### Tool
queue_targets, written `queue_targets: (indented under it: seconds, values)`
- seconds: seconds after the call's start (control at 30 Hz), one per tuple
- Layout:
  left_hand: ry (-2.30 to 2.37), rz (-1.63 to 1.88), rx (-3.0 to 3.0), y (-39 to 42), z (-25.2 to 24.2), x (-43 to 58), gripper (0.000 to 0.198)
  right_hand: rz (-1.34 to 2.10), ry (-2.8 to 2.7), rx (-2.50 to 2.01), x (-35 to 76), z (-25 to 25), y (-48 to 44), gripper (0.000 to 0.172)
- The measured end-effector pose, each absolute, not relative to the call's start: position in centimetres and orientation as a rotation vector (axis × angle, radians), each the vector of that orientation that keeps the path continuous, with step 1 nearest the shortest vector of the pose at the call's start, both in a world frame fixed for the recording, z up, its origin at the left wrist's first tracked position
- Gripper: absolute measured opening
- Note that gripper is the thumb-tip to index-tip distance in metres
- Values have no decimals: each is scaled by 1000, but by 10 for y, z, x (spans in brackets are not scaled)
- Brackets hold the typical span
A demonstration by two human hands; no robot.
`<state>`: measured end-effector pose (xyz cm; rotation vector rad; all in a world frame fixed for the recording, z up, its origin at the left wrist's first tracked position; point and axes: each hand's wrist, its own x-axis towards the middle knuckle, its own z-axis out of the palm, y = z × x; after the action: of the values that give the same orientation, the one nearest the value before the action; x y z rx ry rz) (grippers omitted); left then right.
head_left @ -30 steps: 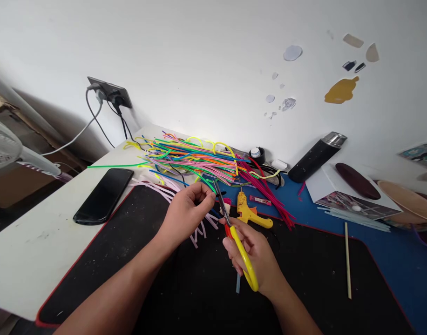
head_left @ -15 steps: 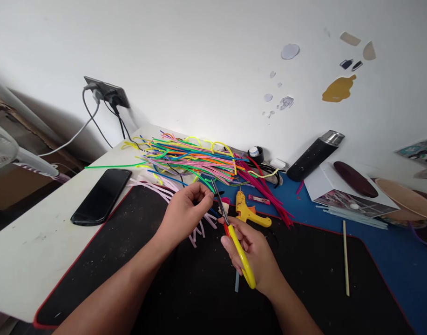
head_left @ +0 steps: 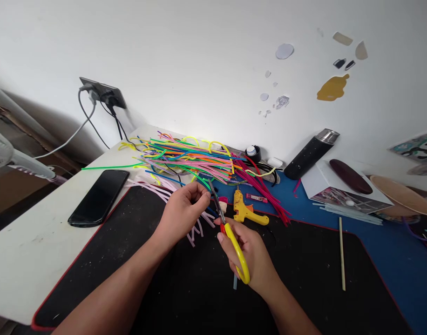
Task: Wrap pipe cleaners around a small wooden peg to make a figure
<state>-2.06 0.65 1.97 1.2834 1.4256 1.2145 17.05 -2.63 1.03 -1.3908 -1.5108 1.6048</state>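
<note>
My right hand (head_left: 251, 253) is closed around the yellow handle of a pair of scissors (head_left: 238, 251), with the blades pointing up and away. My left hand (head_left: 183, 209) is pinched at the fingertips beside the blades. A small dark bit shows near those fingertips, but what they grip is too small to make out. Behind both hands lies a pile of many-coloured pipe cleaners (head_left: 195, 156). Pale pink pipe cleaners (head_left: 153, 190) run under my left hand. Just beyond my right hand rests a yellow glue gun (head_left: 247, 213).
A black mat (head_left: 129, 242) covers the front of the table. A phone (head_left: 98, 197) lies at left. Red pipe cleaners (head_left: 265, 193), a black flask (head_left: 309, 156), a white box (head_left: 325, 184), glue sticks (head_left: 349, 214) and a thin stick (head_left: 342, 253) are toward the right.
The view has shifted slightly. The scissor blades look a little more parted from the left fingertips' dark bit, and both hands keep nearly the same pose.
</note>
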Motion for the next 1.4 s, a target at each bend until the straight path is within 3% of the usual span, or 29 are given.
queue_targets:
  seconds: [0.23,0.4,0.63,0.9,1.07,1.23,1.4]
  values:
    - [1398,1193,1304,9,20,-23,25,1557,-1503,-1336,173,12,-26,53]
    - [1346,979,1499,7,16,-19,26,1489,-1412,-1248,181,20,-25,59]
    - [1171,776,1771,-1,2,-2,18,1356,-1435,-1523,226,24,-29,67]
    - [1393,977,1803,-8,37,-18,31,600,-1795,-2042,328,21,-23,55]
    - [1666,930,2277,10,59,-34,25,435,-1871,-2256,365,21,-14,55]
    - [1841,543,2387,53,30,-40,24,256,-2050,-2406,372,13,-9,48]
    - [1862,576,2396,60,-2,-45,20,275,-2089,-2429,374,10,-10,46]
